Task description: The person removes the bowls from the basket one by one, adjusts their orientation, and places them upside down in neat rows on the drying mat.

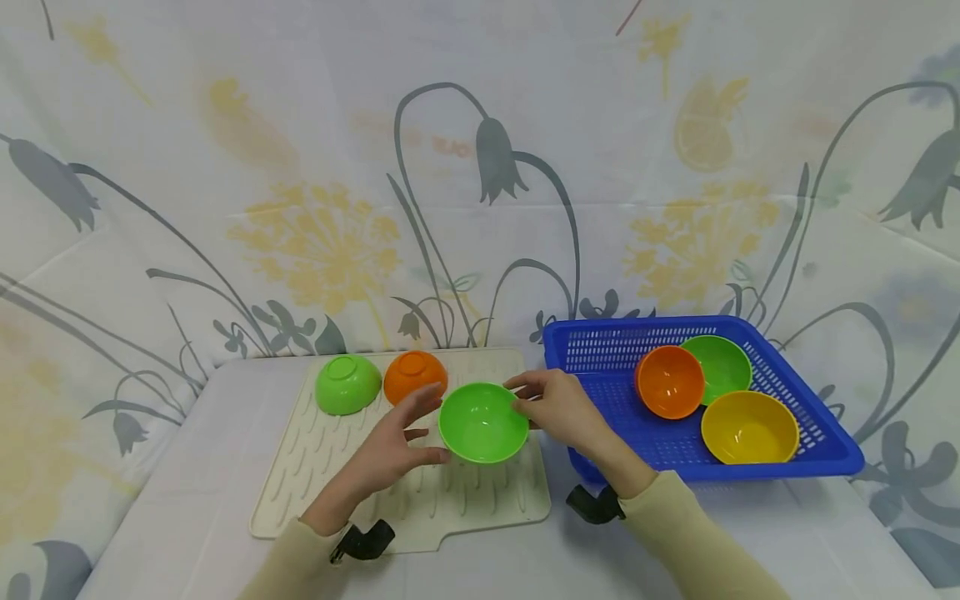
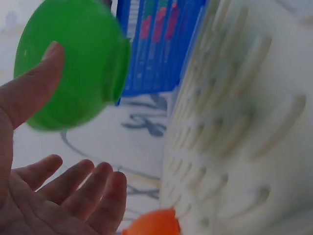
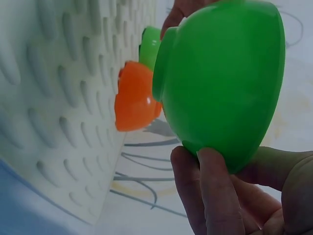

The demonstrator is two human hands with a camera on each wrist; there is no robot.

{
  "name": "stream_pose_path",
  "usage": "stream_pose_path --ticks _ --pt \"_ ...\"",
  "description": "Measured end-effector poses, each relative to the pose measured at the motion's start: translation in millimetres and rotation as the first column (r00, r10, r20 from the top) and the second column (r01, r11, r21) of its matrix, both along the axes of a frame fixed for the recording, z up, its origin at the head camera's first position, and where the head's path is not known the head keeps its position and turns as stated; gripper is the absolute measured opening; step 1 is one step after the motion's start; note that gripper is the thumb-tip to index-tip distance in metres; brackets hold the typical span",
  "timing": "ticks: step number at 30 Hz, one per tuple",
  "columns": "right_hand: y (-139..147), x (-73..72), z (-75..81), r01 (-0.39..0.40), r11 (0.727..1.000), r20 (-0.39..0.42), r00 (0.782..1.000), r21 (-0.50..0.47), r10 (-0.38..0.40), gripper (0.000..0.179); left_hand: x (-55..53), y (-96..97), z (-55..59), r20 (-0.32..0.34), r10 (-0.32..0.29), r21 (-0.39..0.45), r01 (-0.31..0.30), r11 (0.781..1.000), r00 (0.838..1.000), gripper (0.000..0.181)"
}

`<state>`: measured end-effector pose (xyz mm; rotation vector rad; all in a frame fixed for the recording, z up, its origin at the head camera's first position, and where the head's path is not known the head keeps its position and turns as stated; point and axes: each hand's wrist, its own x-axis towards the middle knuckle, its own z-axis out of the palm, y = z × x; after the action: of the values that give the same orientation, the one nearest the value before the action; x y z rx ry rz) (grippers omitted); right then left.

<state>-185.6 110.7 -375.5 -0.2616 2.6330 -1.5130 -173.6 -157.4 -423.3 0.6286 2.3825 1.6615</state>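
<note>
My right hand (image 1: 561, 407) pinches the right rim of a green bowl (image 1: 483, 423), which is held upright above the cream drying mat (image 1: 495, 508). In the right wrist view, the fingers (image 3: 217, 188) press the bowl's outside while the thumb lies at its rim. To the bowl's left is my left hand (image 1: 390, 442), its fingers spread and relaxed. The left thumb (image 2: 36, 90) overlaps the bowl in the left wrist view, with the other fingers apart from it. Behind the hands, an orange bowl (image 1: 415, 377) and another green bowl (image 1: 348, 385) rest upside down on the mat.
A blue plastic basket (image 1: 622, 450) stands on the right of the white-covered table (image 1: 187, 467). Inside it are an orange bowl (image 1: 670, 383), a green bowl (image 1: 723, 367) and a yellow bowl (image 1: 750, 429), openings upward. A flower-printed cloth (image 1: 480, 267) hangs behind.
</note>
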Motion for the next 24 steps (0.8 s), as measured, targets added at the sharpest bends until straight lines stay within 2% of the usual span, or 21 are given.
stream_pose_path --ticks 2,5,12,24 --pt "0 0.6 -0.5 0.003 1.0 0.006 1.0 -0.008 -0.003 0.025 4.4 6.2 0.2 0.012 -0.053 0.054 0.053 0.997 0.999 0.089" --pt "-1 1.3 0.1 0.006 1.0 0.01 1.0 -0.017 -0.006 0.025 9.0 13.2 1.2 0.036 -0.088 0.107 0.084 0.991 0.995 0.092" --pt "-3 2.0 1.6 0.01 1.0 0.016 1.0 -0.023 -0.009 0.025 13.2 19.1 2.8 0.081 -0.084 0.169 0.069 0.983 0.993 0.093" --pt "-1 3.5 -0.9 0.015 0.999 0.016 1.0 -0.03 -0.015 0.032 13.6 22.6 4.0 0.078 -0.1 0.171 0.085 0.982 0.992 0.097"
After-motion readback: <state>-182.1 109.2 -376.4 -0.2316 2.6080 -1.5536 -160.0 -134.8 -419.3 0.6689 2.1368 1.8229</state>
